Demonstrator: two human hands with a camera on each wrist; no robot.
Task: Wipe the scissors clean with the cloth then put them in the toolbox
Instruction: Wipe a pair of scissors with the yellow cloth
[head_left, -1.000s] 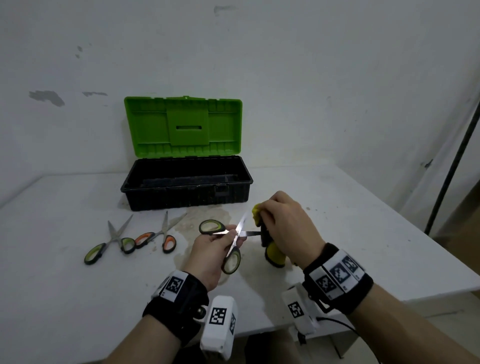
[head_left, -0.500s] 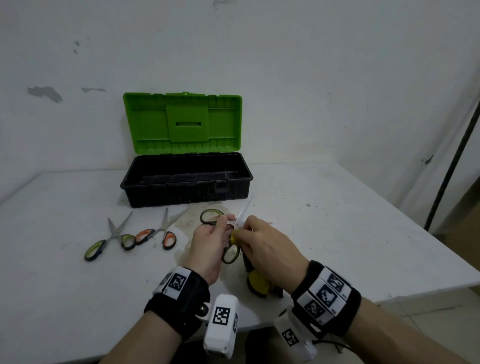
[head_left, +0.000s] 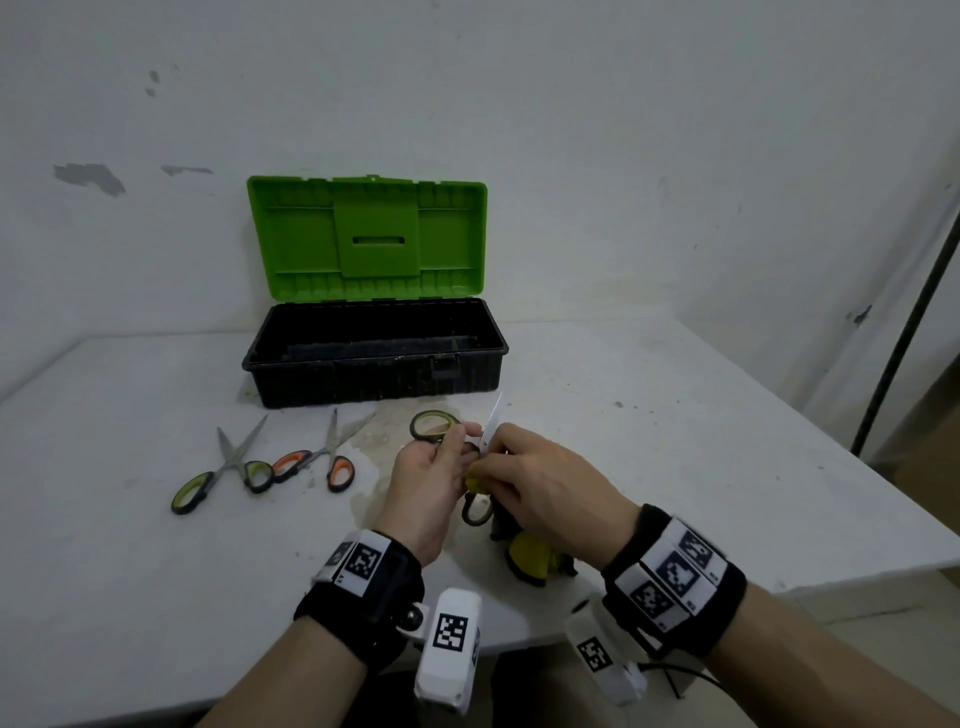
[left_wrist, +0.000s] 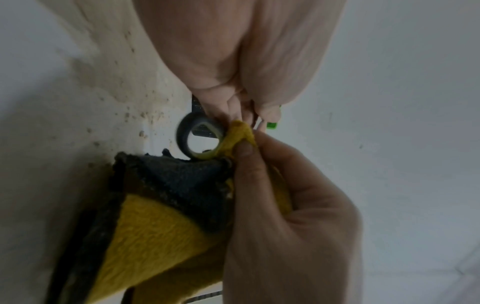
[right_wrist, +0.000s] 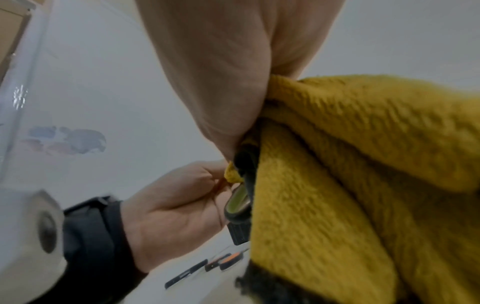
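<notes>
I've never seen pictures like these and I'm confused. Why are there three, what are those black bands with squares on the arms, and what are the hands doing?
A person wears three cameras: one on the head, one on each wrist. The bands hold the wrist cameras.

The head picture shows a white table. The left hand holds green-handled scissors. The right hand pinches a yellow and dark cloth against them, wiping.

The wrist pictures are close-ups: the cloth and a scissor handle ring fill them.

Two more scissors lie on the table, one green-handled pair and one orange-handled pair. Behind them stands an open toolbox with a green lid.
</notes>
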